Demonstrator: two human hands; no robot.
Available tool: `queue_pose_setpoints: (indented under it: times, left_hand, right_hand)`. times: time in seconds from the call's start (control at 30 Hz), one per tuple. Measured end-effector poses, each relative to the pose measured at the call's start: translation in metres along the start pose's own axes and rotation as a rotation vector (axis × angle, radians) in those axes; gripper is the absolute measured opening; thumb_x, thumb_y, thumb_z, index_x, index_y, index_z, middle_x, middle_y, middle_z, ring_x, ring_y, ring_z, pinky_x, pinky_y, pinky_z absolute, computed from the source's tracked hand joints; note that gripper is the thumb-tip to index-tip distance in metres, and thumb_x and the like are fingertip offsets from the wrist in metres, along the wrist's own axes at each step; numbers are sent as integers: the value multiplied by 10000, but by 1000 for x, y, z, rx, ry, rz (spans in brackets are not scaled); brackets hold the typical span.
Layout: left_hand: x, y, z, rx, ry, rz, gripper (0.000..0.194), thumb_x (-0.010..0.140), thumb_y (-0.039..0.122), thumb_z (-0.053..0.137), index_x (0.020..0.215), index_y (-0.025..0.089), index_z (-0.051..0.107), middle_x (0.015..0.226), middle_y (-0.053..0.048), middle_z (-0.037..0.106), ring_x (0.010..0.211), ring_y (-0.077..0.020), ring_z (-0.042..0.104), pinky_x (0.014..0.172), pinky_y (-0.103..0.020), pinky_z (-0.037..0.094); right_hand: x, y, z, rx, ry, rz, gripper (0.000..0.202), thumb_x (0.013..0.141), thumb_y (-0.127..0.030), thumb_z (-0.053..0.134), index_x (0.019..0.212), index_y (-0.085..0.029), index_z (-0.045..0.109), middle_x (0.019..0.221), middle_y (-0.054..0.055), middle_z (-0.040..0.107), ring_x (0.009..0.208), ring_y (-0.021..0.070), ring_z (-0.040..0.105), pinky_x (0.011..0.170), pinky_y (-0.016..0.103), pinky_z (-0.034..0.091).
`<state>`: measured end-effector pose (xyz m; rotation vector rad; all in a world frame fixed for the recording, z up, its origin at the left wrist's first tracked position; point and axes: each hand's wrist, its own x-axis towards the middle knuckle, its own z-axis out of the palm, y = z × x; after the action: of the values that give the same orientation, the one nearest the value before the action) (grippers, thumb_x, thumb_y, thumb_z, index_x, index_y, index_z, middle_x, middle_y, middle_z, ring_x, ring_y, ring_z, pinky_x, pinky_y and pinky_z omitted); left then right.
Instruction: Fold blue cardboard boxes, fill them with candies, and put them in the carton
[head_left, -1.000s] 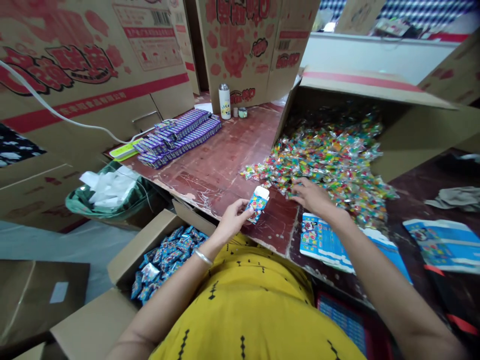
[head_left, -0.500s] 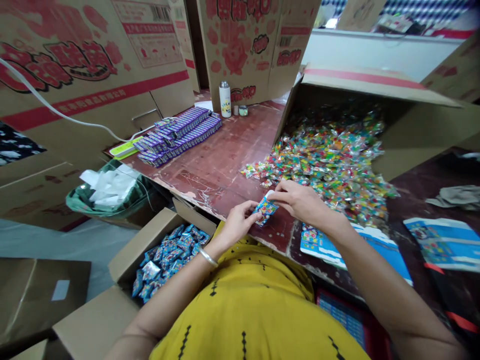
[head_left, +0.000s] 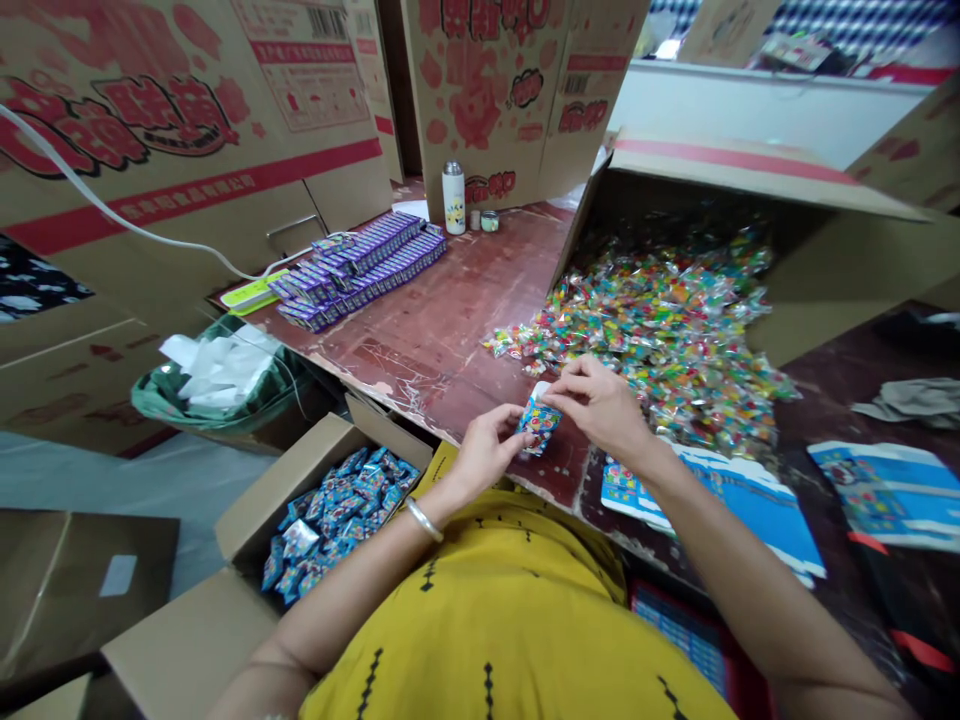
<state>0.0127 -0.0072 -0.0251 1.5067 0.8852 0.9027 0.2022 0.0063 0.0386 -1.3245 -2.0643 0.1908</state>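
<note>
A small blue printed candy box (head_left: 541, 420) is held upright just above the table's front edge, its white top flap showing. My left hand (head_left: 487, 450), with a bangle on the wrist, pinches its lower left side between thumb and fingers. At the upper right edge, my right hand (head_left: 600, 405) has thumb and fingertips closed on the box near the flap. Just beyond the right hand spreads a heap of clear-wrapped colourful candies (head_left: 660, 340). Beneath my right forearm lies a stack of flat blue box blanks (head_left: 757, 510).
A large carton (head_left: 840, 270) lies on its side around the candies. Purple packs (head_left: 367, 265) are stacked at the back left, near a white bottle (head_left: 454, 200). Below on the left stand a carton of filled blue packs (head_left: 337, 520) and a green-lined bin (head_left: 169, 400). More blue blanks (head_left: 892, 490) lie far right.
The candy box has turned more upright and its white flap shows more. My right hand has shifted slightly right and my left hand slightly right as well.
</note>
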Motion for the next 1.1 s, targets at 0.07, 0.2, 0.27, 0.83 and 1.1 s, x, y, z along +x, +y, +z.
queue_pose_setpoints:
  times: [0.07, 0.2, 0.27, 0.83, 1.1]
  left_hand:
    - [0, 2, 1, -12, 32, -4, 269, 819, 227, 649, 1075, 150, 618, 1034, -74, 688, 908, -185, 653, 846, -302, 518]
    - [1, 6, 3, -32, 88, 14, 292, 828, 230, 641, 1106, 157, 594, 1026, -71, 676, 857, -169, 653, 795, -289, 533]
    - [1, 8, 5, -57, 91, 27, 301, 825, 213, 642, 1116, 166, 579, 1016, -63, 666, 859, -162, 649, 798, -285, 535]
    - [-2, 16, 8, -265, -42, 40, 429, 788, 208, 689, 1160, 222, 476, 940, -17, 582, 805, -130, 605, 722, -249, 515]
    - [-1, 19, 7, -374, 52, 50, 473, 773, 206, 708, 1151, 229, 425, 1029, -36, 589, 849, -128, 616, 732, -237, 514]
  right_hand:
    - [-3, -6, 2, -63, 5, -60, 131, 901, -264, 604, 895, -231, 730, 894, 53, 643, 869, 209, 587, 791, 355, 485]
    - [-9, -14, 0, -107, 36, -110, 168, 908, -300, 589, 1009, -245, 711, 1279, 74, 580, 1244, 287, 438, 1056, 466, 359]
    - [-10, -14, 0, -23, 15, -67, 158, 904, -322, 591, 913, -218, 710, 1391, 79, 493, 1321, 301, 371, 1100, 482, 311]
    - [-36, -8, 26, 520, 154, 278, 120, 864, -336, 635, 874, -223, 677, 1003, 57, 686, 854, 207, 661, 766, 341, 544]
    - [-24, -17, 25, 804, 224, 304, 215, 806, -318, 714, 930, -240, 556, 866, 16, 650, 812, 176, 638, 746, 312, 523]
